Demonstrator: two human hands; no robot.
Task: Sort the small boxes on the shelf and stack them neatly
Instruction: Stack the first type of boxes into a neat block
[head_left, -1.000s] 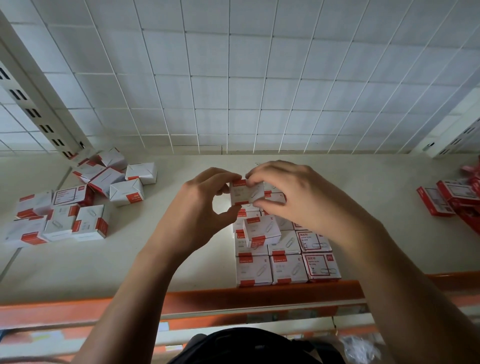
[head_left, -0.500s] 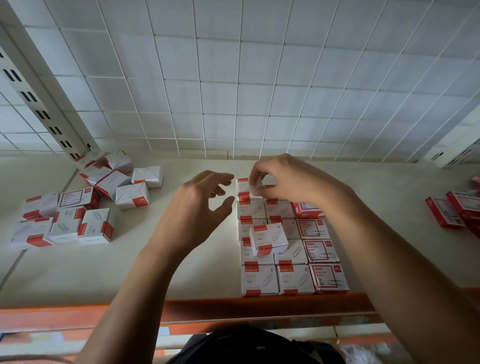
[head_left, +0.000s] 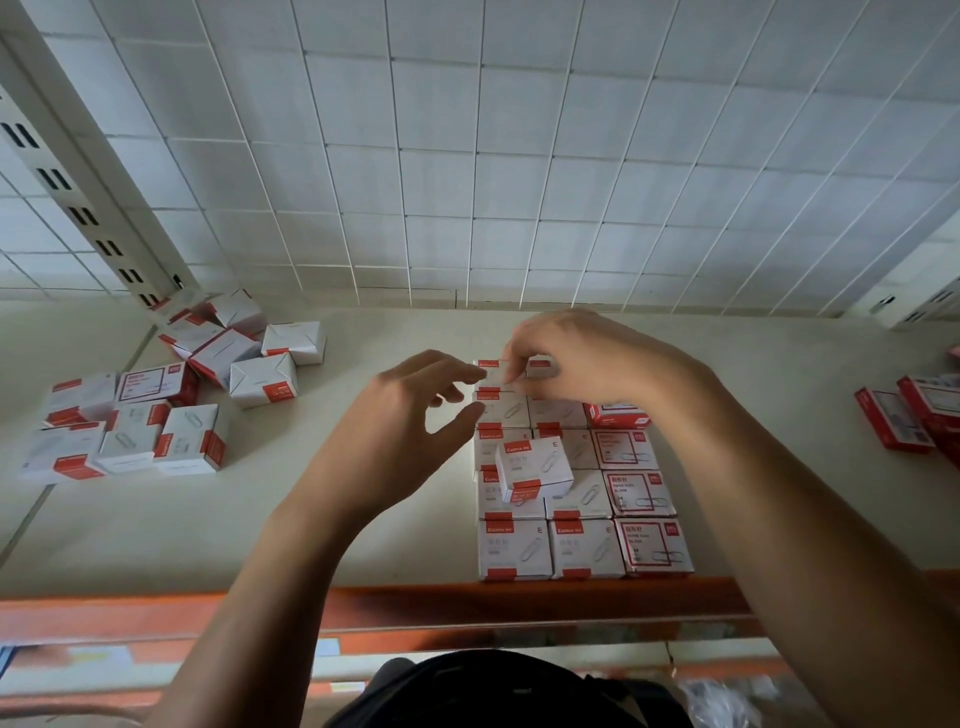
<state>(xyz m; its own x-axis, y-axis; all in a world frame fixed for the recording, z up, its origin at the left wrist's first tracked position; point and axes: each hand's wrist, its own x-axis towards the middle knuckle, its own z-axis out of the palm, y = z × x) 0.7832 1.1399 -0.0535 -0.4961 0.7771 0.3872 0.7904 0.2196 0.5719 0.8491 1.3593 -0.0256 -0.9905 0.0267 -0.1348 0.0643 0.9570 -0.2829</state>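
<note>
**Shelf surface: box block and hand positions**

Beige shelf surface (head_left: 337, 525) extends from a white grid back panel (head_left: 467, 182) to an orange front rail (head_left: 467, 608). A slotted upright (head_left: 78, 197) stands at the rear left corner.

1. Box block (head_left: 584, 548): small white-and-red boxes are set edge to edge in three columns. The front row sits just behind the rail, and the rows run back toward the panel. The right column shows red-framed labels.
2. Tilted box (head_left: 535, 467): one box lies askew on top of the block, across the left and middle columns.
3. Back-row box (head_left: 491, 375): this box is at the far end of the left column, resting on the shelf in line with the box in front of it.
4. Right hand (head_left: 587, 364): the fingers are curled downward, and the thumb and forefinger pinch the near right part of the back-row box.
5. Left hand (head_left: 395, 431): the fingers are spread and loosely bent, holding nothing. The forefinger tip reaches the left edge of the back-row box; contact cannot be confirmed. The thumb tip lies near the box one row nearer.
6. Loose boxes (head_left: 130, 431): an unsorted group lies scattered at the left, well apart from the block.
7. Red boxes (head_left: 893, 421): several lie at the right edge of the shelf.
</note>
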